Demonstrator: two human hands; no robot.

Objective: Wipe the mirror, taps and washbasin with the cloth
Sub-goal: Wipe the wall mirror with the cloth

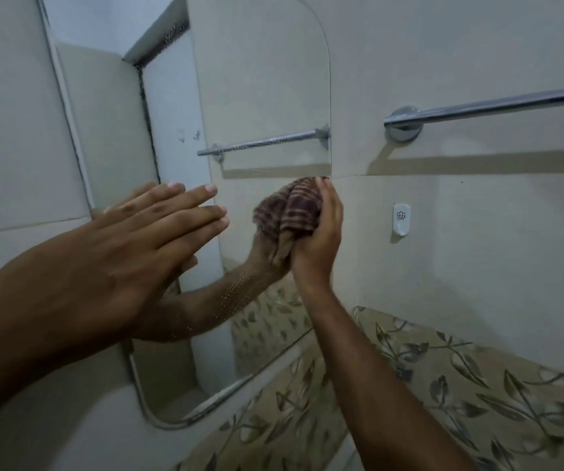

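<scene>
Right hand (318, 232) clenched round cloth (290, 212), bunched against mirror (260, 96) at frame centre, near its right edge. Left hand (137, 239) flat, fingers straight, at mirror's left side; contact unclear. I judge cloth soft, light, best held wadded; glass slick, fragile, so moderate pressure. Droplets low on glass. Rail (491, 105) and hook (401, 219) crowd right; I see open room upward.

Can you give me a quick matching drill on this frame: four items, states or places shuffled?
1. left hand
2. cloth
3. towel rail
4. wall hook

A. bunched in the right hand, against the mirror
B. chrome, high on the wall right of the mirror
C. fingers straight, flat at the mirror's left edge
D. white, below the rail

Pairs: 1-C, 2-A, 3-B, 4-D
</scene>
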